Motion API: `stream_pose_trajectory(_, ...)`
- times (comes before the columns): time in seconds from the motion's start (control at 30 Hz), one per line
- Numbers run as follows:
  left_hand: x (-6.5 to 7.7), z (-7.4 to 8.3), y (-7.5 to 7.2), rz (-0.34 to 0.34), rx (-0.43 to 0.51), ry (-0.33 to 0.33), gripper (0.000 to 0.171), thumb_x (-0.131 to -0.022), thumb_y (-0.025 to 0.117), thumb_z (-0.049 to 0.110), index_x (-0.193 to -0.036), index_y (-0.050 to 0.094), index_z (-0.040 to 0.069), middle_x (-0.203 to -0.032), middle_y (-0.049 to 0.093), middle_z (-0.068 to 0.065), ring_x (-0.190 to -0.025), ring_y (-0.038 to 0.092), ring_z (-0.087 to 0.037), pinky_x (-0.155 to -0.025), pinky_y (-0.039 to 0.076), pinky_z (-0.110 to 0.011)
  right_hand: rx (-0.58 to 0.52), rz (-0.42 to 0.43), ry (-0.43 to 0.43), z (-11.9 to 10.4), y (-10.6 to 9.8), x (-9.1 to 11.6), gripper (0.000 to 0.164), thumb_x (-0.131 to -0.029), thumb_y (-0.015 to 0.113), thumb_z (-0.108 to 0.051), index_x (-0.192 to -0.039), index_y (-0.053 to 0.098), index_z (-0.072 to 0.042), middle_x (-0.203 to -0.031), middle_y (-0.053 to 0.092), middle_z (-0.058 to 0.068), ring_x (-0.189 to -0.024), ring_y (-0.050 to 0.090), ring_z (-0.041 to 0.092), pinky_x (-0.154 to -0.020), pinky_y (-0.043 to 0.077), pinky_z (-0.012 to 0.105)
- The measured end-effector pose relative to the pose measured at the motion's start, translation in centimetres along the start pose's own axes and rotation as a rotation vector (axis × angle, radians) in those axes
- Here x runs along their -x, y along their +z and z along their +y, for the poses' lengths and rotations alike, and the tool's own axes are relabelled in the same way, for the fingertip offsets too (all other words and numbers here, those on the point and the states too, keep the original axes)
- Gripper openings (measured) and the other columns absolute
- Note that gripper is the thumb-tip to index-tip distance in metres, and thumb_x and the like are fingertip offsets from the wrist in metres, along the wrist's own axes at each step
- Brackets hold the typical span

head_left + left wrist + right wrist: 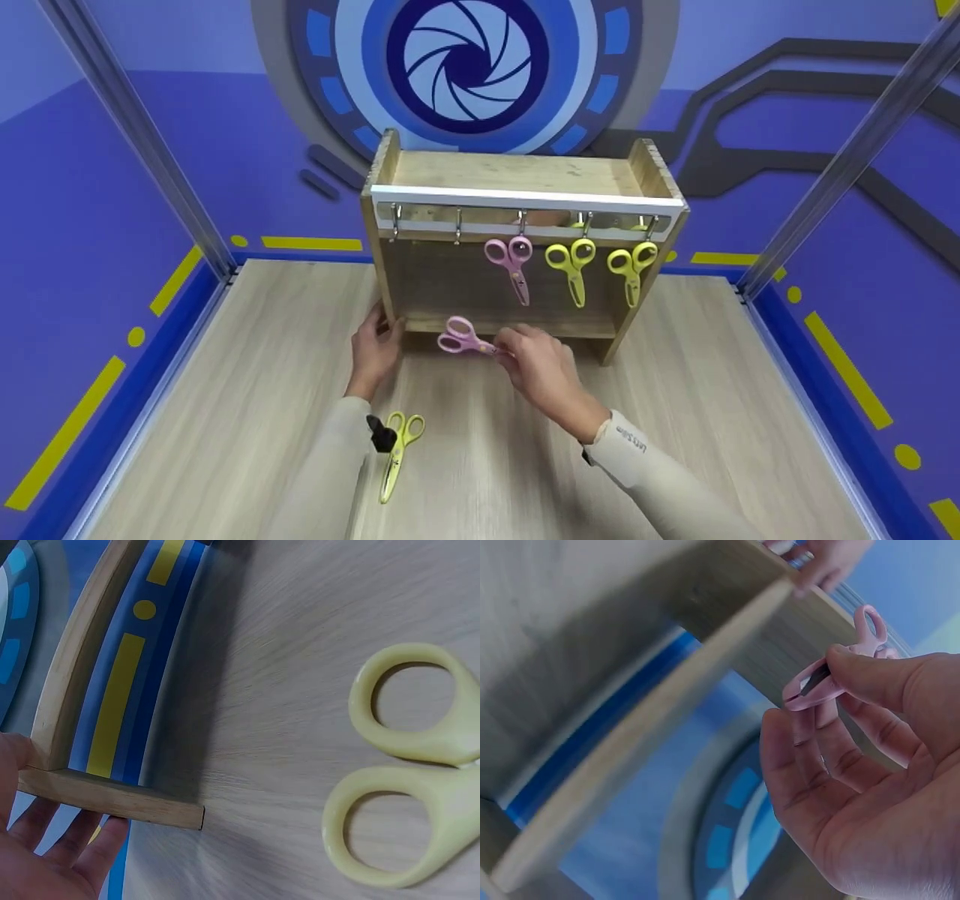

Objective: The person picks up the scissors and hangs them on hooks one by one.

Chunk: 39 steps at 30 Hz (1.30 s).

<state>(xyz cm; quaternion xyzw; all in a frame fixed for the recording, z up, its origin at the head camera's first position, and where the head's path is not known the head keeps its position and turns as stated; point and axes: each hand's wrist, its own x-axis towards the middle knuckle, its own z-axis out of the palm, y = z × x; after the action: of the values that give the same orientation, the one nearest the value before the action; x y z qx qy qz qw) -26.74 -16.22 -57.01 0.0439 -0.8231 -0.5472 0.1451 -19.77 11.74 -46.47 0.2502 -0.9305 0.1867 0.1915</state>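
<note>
My right hand [541, 369] pinches a pair of pink scissors [460, 337] by the blade end, thumb against fingers, in front of the shelf's lower board. In the right wrist view the pink handle loops [871, 626] point away from the palm. My left hand [375, 351] grips the lower left side of the wooden shelf [510, 169], its fingers behind the side panel [112, 799]. Another pair of pink scissors [513, 266] hangs from the middle hook. Two pairs of yellow scissors, one near the middle [573, 268] and one at the right [632, 271], hang beside it.
The hook rail [525, 199] runs across the shelf's front; its two left hooks [458, 225] carry nothing. Loose yellow scissors [397, 454] lie on the table [465, 465] beside the left forearm. Metal posts [150, 142] and printed blue walls [67, 225] enclose the table.
</note>
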Motion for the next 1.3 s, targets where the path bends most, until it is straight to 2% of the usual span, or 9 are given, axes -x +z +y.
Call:
stream_pose_trajectory(0.3,0.0,-0.1,0.0,0.009,0.018,0.023,0.051,-0.101,0.066,0.015,-0.149,0.050,0.004,-0.138,0.061,-0.025,-0.123,0.063,-0.039,-0.103,0.052,-0.050,-0.155,0.031,0.049,-1.6,-2.8,-2.7,0.009,-0.089,0.083,-0.015,-0.093,0.075,-0.018,-0.080,0.063,-0.007,-0.069,0.057,0.010,-0.057,0.050,0.031)
stream_pose_trajectory(0.47,0.0,-0.1,0.0,0.019,0.006,0.035,0.052,-0.100,0.066,0.014,-0.149,0.050,0.002,-0.138,0.061,-0.026,-0.123,0.063,-0.040,-0.103,0.052,-0.052,-0.256,0.109,0.036,-2.2,-4.1,-3.9,0.010,-0.089,0.082,-0.014,-0.096,0.075,-0.015,-0.083,0.066,-0.006,-0.072,0.059,0.008,-0.063,0.053,0.027)
stream_pose_trajectory(0.6,0.0,0.0,0.0,0.019,-0.012,0.016,0.054,-0.101,0.066,0.017,-0.150,0.049,0.004,-0.141,0.060,-0.023,-0.125,0.062,-0.039,-0.104,0.052,-0.051,-0.313,0.164,0.029,-2.4,-4.5,-4.8,0.010,-0.089,0.082,-0.014,-0.096,0.075,-0.013,-0.084,0.068,-0.004,-0.071,0.059,0.007,-0.063,0.054,0.026)
stream_pose_trajectory(0.83,0.1,0.1,0.0,-0.013,-0.030,-0.032,0.055,-0.104,0.062,0.022,-0.154,0.044,0.008,-0.147,0.056,-0.019,-0.130,0.058,-0.035,-0.108,0.049,-0.049,-0.360,0.167,0.090,-2.4,-3.9,-5.7,0.011,-0.089,0.082,-0.014,-0.098,0.076,-0.012,-0.084,0.070,-0.003,-0.071,0.060,0.009,-0.064,0.054,0.027)
stream_pose_trajectory(1.0,0.2,0.0,-0.1,-0.012,-0.031,-0.034,0.054,-0.104,0.062,0.022,-0.154,0.045,0.010,-0.147,0.056,-0.018,-0.130,0.058,-0.034,-0.108,0.048,-0.048,-0.343,0.158,0.130,-2.3,-3.1,-5.8,0.011,-0.089,0.082,-0.015,-0.098,0.076,-0.011,-0.084,0.071,-0.002,-0.072,0.061,0.009,-0.065,0.054,0.028)
stream_pose_trajectory(1.3,0.2,0.0,0.0,-0.023,-0.012,-0.021,0.053,-0.105,0.060,0.023,-0.155,0.044,0.013,-0.148,0.055,-0.017,-0.131,0.058,-0.033,-0.108,0.049,-0.048,-0.291,0.212,0.126,-2.2,-1.2,-6.2,0.011,-0.091,0.080,-0.016,-0.098,0.075,-0.010,-0.085,0.071,0.000,-0.073,0.063,0.012,-0.065,0.055,0.031)
